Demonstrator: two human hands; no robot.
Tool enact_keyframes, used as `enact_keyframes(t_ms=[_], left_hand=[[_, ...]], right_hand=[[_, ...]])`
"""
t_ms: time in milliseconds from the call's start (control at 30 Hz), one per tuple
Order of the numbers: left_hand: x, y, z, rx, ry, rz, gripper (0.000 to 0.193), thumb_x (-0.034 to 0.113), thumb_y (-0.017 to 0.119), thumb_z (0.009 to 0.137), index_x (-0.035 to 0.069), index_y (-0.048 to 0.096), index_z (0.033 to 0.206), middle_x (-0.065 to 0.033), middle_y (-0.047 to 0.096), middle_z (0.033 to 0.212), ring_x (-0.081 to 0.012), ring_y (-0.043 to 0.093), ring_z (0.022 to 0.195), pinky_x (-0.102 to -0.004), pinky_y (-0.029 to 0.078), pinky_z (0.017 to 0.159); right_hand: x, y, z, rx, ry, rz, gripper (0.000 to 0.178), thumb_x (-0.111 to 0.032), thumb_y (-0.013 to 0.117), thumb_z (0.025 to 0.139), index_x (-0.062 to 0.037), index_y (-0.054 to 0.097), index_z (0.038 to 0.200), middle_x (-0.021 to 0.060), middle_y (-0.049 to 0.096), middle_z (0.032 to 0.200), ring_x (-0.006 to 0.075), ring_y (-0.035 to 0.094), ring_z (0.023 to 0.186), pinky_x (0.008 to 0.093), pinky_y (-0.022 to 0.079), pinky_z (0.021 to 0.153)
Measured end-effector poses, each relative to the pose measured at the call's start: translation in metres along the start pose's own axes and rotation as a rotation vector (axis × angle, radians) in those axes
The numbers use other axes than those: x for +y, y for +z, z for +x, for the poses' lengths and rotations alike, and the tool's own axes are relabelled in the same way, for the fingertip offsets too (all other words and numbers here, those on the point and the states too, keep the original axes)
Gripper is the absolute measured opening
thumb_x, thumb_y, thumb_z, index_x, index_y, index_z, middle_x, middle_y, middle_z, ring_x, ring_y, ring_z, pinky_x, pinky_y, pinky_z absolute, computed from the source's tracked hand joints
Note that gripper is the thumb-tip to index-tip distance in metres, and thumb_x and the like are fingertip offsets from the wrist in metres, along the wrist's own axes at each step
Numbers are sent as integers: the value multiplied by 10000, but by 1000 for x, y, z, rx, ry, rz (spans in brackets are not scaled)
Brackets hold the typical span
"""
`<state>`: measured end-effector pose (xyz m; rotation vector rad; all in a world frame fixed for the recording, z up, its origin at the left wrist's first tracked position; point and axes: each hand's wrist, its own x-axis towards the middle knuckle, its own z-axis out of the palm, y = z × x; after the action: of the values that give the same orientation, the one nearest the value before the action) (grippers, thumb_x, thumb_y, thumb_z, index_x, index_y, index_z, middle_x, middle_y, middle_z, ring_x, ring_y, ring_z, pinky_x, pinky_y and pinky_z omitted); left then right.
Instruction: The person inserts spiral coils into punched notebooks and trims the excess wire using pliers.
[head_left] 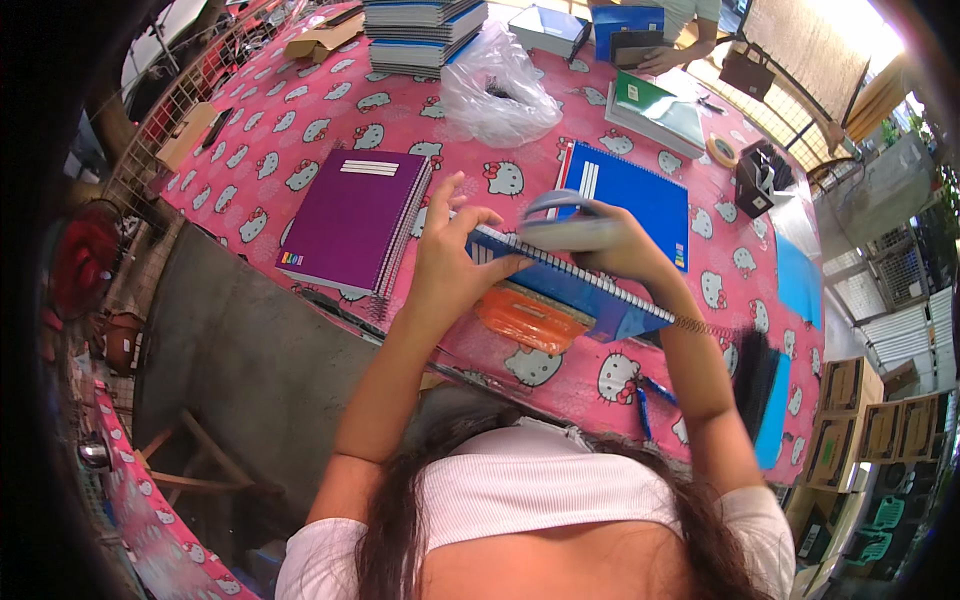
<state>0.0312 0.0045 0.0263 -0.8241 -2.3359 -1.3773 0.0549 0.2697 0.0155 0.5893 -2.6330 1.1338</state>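
Tabletop (345,110) spread with pink patterned cloth carries the work, with a purple notebook (355,220) lying at the left and a flat blue notebook (645,205) behind the right hand (625,245). Raised between the hands, above the near edge, is the blue spiral notebook (570,290), tilted with its bound edge up. The left hand (450,250) pinches that edge near its left end, thumb against the cover; the right grip closes round a pale rounded object (570,235), too blurred to identify. An orange packet (530,320) shows just below the raised notebook, and a blue-handled tool (643,410) lies nearer the person. Smallest is the wire coil (700,326), running along the bound edge and jutting past its right end. The step in hand seems to be work on this binding; the next move probably calls for a steady left pinch and an unsnagged coil.
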Motion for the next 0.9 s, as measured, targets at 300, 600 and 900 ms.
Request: enact_keyframes(t_ms=[300, 600, 900], left_hand=[[-22, -4, -5, 64, -307, -728, 450, -1, 770, 758, 42, 589, 1167, 7, 587, 976, -80, 557, 912, -232, 453, 820], [-53, -14, -11, -9, -448, -957, 285, -12, 737, 794, 15, 666, 1069, -45, 674, 939, -84, 599, 842, -210, 480, 768], [-46, 13, 18, 13, -327, -1090, 181, 23, 738, 808, 19, 671, 976, -55, 690, 920, -95, 617, 826, -235, 505, 731]], right_hand=[[-31, 10, 32, -119, 191, 466, 583, 1, 720, 647, -14, 575, 1212, 59, 693, 1010, 171, 647, 942, 316, 501, 849], [0, 26, -81, 126, 475, -70, 278, -207, 701, 795, -25, 604, 981, 182, 649, 1003, 336, 622, 959, 396, 494, 788], [-57, 62, -242, 245, 711, -686, 726, -333, 726, 760, -42, 420, 1349, 216, 384, 1397, 410, 373, 1273, 526, 277, 1035]])
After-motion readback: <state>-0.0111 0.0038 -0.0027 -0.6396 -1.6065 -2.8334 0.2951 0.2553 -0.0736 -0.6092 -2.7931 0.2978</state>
